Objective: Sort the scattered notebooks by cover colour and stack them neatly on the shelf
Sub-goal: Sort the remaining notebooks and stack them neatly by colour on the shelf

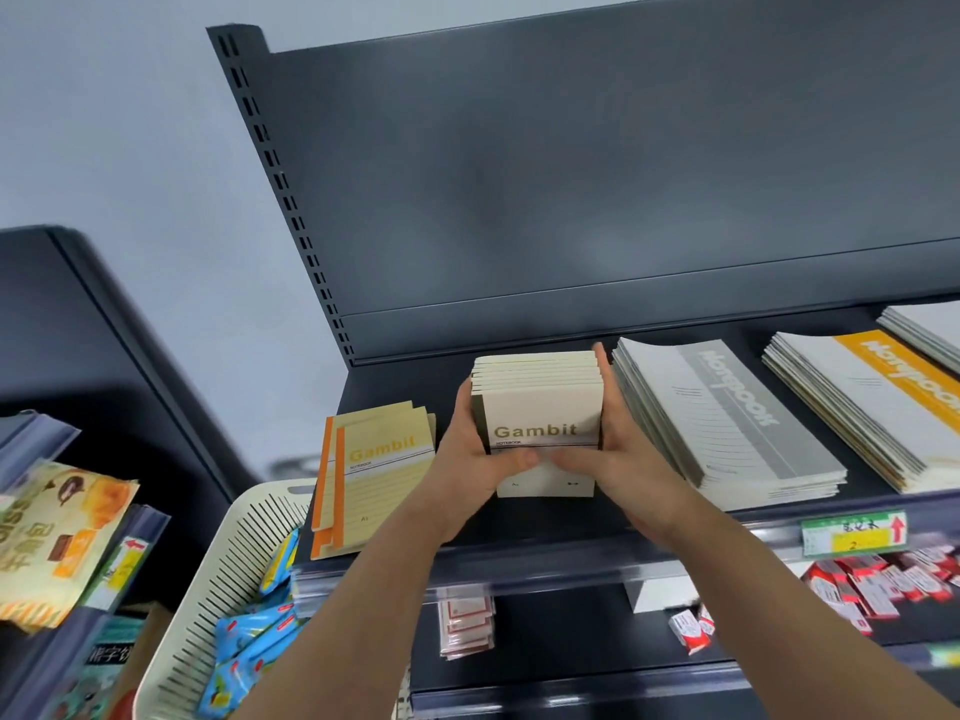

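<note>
Watching from my end, both hands are on one thing. The left hand point(470, 459) and the right hand point(623, 465) press in on opposite sides of a stack of cream paper notebooks with dark spines point(540, 407), fingers curled along its edges and thumbs laid on the top cover near the front. I read that two-sided grip as squaring up: pushing inward aligns the edges so the pile sits true.

The stack appears to rest on the dark metal shelf point(405, 387). On its left is a fanned pile of yellow notebooks with orange spines point(379, 470), and just beside it on the right is a tall pile of white notebooks with a grey band point(727, 423). Farther right lies a pile of white notebooks with an orange band point(872, 402).

Each colour has its own pile, so the sorting looks well along (the yellow pile, its covers stepped, is the untidy one). A cream slotted plastic basket point(223, 579) sits below left, and I cannot tell whether any notebooks remain in it.
</note>
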Motion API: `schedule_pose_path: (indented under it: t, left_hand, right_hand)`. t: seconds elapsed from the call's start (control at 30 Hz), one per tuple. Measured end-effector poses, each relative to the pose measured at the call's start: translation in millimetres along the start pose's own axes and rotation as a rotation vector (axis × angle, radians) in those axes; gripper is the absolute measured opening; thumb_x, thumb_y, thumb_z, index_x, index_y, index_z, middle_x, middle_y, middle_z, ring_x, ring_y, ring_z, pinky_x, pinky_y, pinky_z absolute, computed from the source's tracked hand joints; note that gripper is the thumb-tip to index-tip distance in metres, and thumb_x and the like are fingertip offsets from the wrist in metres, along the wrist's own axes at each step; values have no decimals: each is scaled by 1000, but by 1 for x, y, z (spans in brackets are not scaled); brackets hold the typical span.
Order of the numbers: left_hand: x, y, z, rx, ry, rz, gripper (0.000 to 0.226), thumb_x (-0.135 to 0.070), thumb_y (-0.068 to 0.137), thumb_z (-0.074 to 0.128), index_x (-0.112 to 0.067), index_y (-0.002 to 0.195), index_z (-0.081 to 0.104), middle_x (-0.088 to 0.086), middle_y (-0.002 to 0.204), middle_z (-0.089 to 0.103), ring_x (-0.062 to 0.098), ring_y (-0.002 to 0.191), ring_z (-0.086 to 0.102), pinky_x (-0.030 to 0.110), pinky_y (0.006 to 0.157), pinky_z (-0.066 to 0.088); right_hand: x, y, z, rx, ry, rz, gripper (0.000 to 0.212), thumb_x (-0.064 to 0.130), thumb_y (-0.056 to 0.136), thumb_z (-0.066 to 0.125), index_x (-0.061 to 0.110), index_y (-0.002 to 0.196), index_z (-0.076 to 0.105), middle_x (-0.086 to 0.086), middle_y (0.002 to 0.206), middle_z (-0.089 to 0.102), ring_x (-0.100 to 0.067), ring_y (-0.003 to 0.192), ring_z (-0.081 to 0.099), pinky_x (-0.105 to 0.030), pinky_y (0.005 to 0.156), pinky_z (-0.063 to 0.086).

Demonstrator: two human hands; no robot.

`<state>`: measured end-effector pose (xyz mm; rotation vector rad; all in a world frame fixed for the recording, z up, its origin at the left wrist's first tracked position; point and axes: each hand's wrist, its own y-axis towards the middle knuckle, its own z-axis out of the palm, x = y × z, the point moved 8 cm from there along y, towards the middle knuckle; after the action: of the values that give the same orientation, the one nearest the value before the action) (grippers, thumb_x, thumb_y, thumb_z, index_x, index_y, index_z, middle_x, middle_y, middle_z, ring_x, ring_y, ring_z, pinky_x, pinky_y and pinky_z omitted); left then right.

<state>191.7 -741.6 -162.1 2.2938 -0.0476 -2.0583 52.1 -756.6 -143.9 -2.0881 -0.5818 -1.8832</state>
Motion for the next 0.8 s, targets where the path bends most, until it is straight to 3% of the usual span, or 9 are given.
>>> schedule_pose_path:
  t: [0.1, 0.27, 0.37, 0.5, 0.63, 0.7, 0.8]
  left_hand:
    - [1, 1, -10, -34, 53, -24, 77, 5, 79, 71, -26, 140, 36, -7, 125, 61, 10, 121, 54, 35, 103, 47]
    - [-2, 0, -16, -48, 118, -9, 61, -1, 81, 73, -23, 132, 46, -8, 119, 66, 7, 115, 59, 31, 99, 50]
    - [-6, 0, -18, -71, 121, -6, 57, -1, 79, 74, -22, 126, 49, -9, 114, 68, 4, 109, 61, 25, 92, 53]
    - [-9, 3, -21, -83, 138, -51, 55, -8, 80, 75, -18, 128, 50, -7, 116, 68, 11, 111, 61, 30, 93, 52]
    - [-7, 8, -23, -140, 189, -140, 49, -20, 85, 72, -19, 129, 51, -7, 116, 67, 14, 106, 63, 37, 91, 54]
    - [-2, 10, -24, -166, 181, -225, 36, -22, 87, 70, -18, 119, 57, -4, 110, 70, 17, 99, 66, 43, 85, 57]
    - [11, 9, -23, -191, 169, -358, 26, -21, 87, 70, -15, 109, 58, 3, 104, 70, 21, 93, 68, 47, 77, 59]
  right_hand:
    - [-3, 2, -11, -25, -143, -15, 86, 2, 94, 54, 44, 151, 6, 18, 143, 43, 2, 131, 39, -33, 115, 31]
    - [-6, 2, -15, -92, -332, -120, 73, 12, 95, 56, 37, 151, 17, 8, 141, 45, -9, 133, 39, -45, 112, 36]
    - [-7, 3, -18, -108, -292, -115, 71, 8, 94, 56, 35, 150, 22, 8, 138, 50, -10, 130, 45, -42, 110, 39]
    - [-2, 9, -20, -91, -211, -12, 66, 15, 98, 52, 36, 151, 20, 13, 129, 58, -2, 118, 53, -29, 103, 45]
    - [-12, 24, -25, -184, -213, 154, 61, 28, 100, 48, 26, 153, 19, 8, 139, 50, -13, 123, 50, -34, 105, 41]
    - [-22, 31, -23, -179, -282, 247, 54, 33, 99, 47, 19, 149, 30, 4, 140, 50, -18, 123, 51, -38, 104, 43]
    - [-31, 37, -17, -144, -367, 352, 33, 30, 101, 42, 13, 128, 52, -2, 123, 61, -20, 107, 58, -35, 91, 48]
